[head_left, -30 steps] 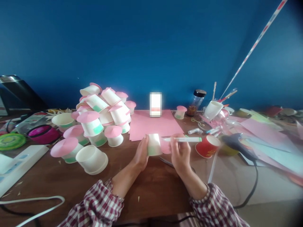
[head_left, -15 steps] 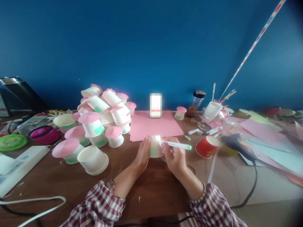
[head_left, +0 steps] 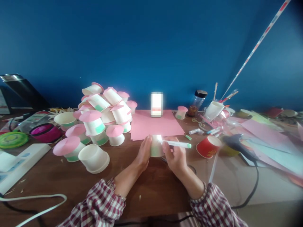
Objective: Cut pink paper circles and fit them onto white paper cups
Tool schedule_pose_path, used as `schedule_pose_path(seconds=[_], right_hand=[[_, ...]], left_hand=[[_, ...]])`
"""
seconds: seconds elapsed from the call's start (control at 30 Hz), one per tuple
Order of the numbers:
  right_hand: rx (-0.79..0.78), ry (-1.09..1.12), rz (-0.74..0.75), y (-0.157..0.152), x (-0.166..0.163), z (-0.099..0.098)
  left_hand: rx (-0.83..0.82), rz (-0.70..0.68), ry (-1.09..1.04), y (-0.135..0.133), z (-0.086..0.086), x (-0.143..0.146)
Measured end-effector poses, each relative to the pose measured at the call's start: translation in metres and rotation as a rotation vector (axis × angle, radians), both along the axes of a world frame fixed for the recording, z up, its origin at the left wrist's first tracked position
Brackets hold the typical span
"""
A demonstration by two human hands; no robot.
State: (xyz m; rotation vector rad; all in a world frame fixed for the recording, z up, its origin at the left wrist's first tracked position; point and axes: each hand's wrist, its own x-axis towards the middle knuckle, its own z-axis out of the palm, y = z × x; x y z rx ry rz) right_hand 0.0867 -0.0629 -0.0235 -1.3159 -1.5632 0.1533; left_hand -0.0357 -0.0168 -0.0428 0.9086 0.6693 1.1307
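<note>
A white paper cup [head_left: 156,146] with a pale green patch is held over the front middle of the table. My left hand [head_left: 143,153] is closed around the cup's left side. In my right hand [head_left: 176,156] is a white marker pen [head_left: 176,143] with a green end pointing right; its tip meets the cup's right side, and the fingers are curled round the barrel. Just beyond the hands lies pink paper [head_left: 156,126]. A small green pen cap [head_left: 188,137] rests to the right of it.
Left, paper cups with pink cone tops [head_left: 92,121] are piled up, with a bare cup [head_left: 93,157] in front. A red cup [head_left: 208,146], a glue gun [head_left: 239,143] and loose paper [head_left: 262,132] lie right. A power strip [head_left: 23,167] sits at far left.
The view has shifted slightly. Both hands keep their hold on the cup and marker pen, with hardly any visible movement.
</note>
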Motion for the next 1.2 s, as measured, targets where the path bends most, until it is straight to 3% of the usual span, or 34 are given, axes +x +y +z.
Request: schedule_pose_path(seconds=[0.73, 0.97, 1.2], right_hand=[[0.016, -0.039, -0.008, 0.0002, -0.0003, 0.0029], [0.014, 0.109, -0.025, -0.0014, -0.0003, 0.0045], [-0.037, 0.115, -0.012, -0.0005, -0.0010, 0.0027]], left_hand=[[-0.023, 0.033, -0.004, -0.0017, -0.0007, 0.0010], [-0.002, 0.029, -0.017, -0.0017, -0.0024, 0.0021], [0.018, 0.017, 0.005, -0.0024, -0.0011, 0.0026]])
